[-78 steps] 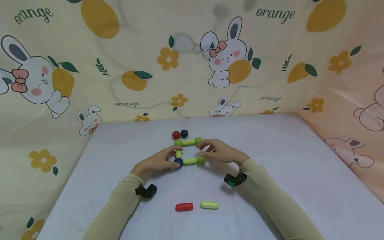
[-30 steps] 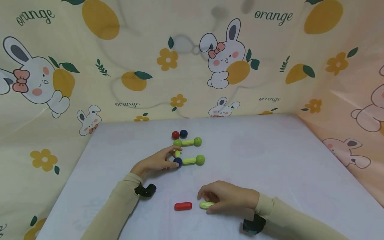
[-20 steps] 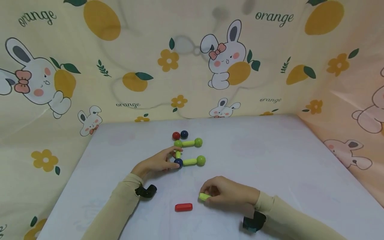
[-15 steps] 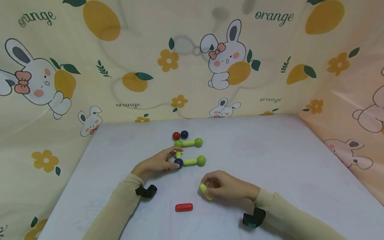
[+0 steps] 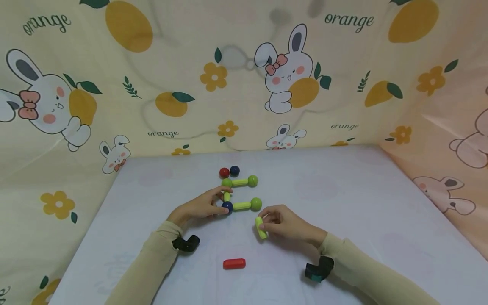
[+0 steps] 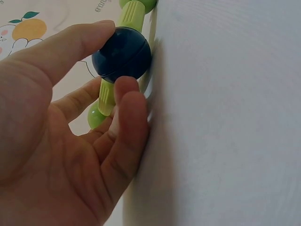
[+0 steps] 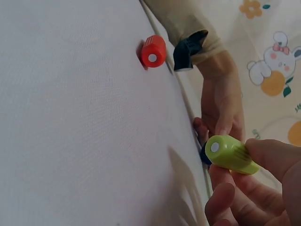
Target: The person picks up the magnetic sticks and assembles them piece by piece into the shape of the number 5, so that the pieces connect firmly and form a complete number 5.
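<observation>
An open-sided figure of magnetic building rods and balls lies on the white table. My left hand [image 5: 200, 205] holds its left side, thumb on the dark blue ball [image 5: 227, 206] and fingers about the side rod. Two yellow-green rods reach right from that side, ending in a near green ball [image 5: 256, 203] and a far green ball [image 5: 253, 181]. Just below the near green ball, my right hand [image 5: 287, 224] pinches a loose yellow-green magnetic rod [image 5: 260, 228] between thumb and fingers. That rod points roughly away from me; its white end disc [image 7: 215, 147] shows in the right wrist view.
A red rod [image 5: 234, 264] lies on the table [image 5: 343, 190] nearer to me. Behind the figure, a red ball [image 5: 224, 172] and another dark blue ball [image 5: 234, 170] sit side by side. A printed cloth [image 5: 244, 84] stands along the back and sides.
My right hand came from the figure's right side to the yellow-green rod on the table, took it up, turned it lengthwise and carried it toward the near green ball. My left hand stayed put.
</observation>
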The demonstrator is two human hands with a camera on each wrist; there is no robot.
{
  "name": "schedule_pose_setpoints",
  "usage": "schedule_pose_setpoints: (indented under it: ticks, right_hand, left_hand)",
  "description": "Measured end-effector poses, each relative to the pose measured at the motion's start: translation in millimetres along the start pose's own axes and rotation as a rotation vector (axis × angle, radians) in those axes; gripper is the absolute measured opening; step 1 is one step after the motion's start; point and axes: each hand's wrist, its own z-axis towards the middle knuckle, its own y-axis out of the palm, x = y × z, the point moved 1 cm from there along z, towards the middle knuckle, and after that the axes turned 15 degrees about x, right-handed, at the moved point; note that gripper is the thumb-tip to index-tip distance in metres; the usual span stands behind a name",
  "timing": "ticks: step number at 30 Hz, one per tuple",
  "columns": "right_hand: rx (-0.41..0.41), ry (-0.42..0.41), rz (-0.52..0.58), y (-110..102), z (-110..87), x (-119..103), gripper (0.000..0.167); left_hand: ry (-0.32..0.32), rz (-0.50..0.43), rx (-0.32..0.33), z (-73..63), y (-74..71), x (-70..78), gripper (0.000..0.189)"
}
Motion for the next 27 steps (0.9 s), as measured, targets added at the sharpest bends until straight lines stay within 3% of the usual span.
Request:
schedule_pose_setpoints:
  ticks: [7, 17, 27]
  right_hand:
    - [0.041, 0.018, -0.004, 2, 5.2, 8, 0.025]
    - [0.126, 0.127, 0.015, 1, 11.2, 7, 0.031]
    - [0.154, 0.148, 0.018, 2, 15.4, 10, 0.028]
  left_hand:
    - [0.000, -0.006, 0.001, -1.1, -0.2, 1.0, 0.063]
    - [0.003, -0.007, 0.007, -1.6, 0.1, 1.5, 0.062]
    - [0.008, -0.011, -0.003, -2.3, -0.8, 1.7, 0.063]
